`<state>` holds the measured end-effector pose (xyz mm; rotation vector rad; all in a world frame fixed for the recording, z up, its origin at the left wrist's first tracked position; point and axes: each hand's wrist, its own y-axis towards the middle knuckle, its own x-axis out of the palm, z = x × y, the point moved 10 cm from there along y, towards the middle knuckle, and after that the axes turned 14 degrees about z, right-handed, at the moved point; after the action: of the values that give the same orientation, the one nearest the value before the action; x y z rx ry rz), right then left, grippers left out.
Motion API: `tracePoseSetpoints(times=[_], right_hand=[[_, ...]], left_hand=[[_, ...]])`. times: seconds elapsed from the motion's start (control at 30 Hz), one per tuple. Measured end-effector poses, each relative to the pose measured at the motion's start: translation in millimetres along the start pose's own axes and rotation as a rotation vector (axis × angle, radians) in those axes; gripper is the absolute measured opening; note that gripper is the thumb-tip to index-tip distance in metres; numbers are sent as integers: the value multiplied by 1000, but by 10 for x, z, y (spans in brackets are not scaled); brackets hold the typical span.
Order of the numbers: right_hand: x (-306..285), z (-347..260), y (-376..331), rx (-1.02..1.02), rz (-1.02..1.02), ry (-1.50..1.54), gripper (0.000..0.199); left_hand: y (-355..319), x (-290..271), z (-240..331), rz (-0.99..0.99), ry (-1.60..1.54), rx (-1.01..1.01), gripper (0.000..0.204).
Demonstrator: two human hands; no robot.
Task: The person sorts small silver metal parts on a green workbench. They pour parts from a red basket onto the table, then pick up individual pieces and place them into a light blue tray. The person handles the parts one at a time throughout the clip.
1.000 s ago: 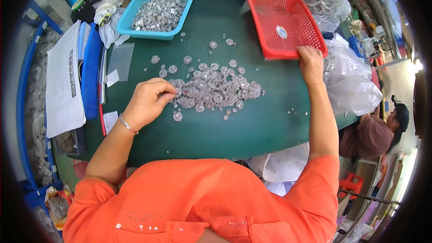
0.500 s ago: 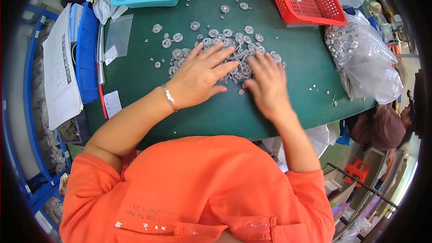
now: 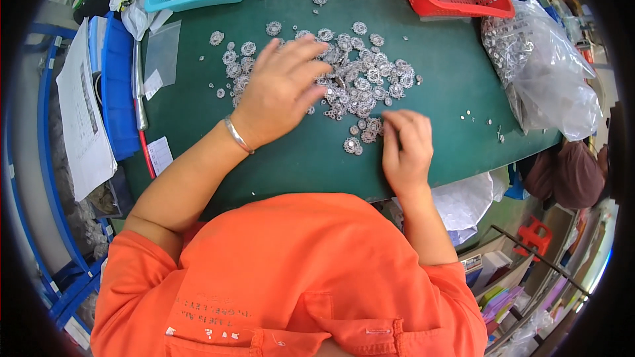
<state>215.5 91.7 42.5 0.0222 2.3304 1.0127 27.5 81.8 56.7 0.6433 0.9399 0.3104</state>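
A loose pile of small silvery, lace-edged round metal pieces (image 3: 360, 76) is spread over the green tabletop. My left hand (image 3: 278, 89), with a bracelet at the wrist, is over the pile's left side. Its fingers are apart and slightly blurred, and nothing shows in them. At the pile's near right, my right hand (image 3: 409, 149) has its fingers bent inward. Motion blurs its fingertips, so I cannot make out whether they hold a piece. Beside them lies a small cluster of the pieces (image 3: 354, 145), drawn out from the pile's near edge.
A light blue basket of metal parts (image 3: 198, 3) stands far left, and a red perforated basket (image 3: 456, 6) far right. Clear bags of parts (image 3: 549, 73) crowd the right edge. Papers (image 3: 86, 112) and a blue bin (image 3: 122, 92) line the left. Another person (image 3: 575, 172) is beyond the right edge.
My right hand has come nearer to my body, its fingers now bent, and several pieces lie closer to me. My left hand has shifted left and lifted off part of the pile.
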Motion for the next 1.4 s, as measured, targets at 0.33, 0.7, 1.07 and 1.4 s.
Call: tracePoseSetpoints(times=[0.33,0.7,1.07,1.4], right_hand=[[167,246,141,52,41,-102,15],[70,243,148,42,-13,147,11],[-11,11,14,-91,-35,264,16],[74,-137,-157,-140,-231,102,25]], left_hand=[[-8,268,-101,-49,26,-59,24],[-108,308,163,-74,52,17,16],[-773,-658,-145,-161,-84,-548,14],[-1068,-754,42,81,-68,-443,12]])
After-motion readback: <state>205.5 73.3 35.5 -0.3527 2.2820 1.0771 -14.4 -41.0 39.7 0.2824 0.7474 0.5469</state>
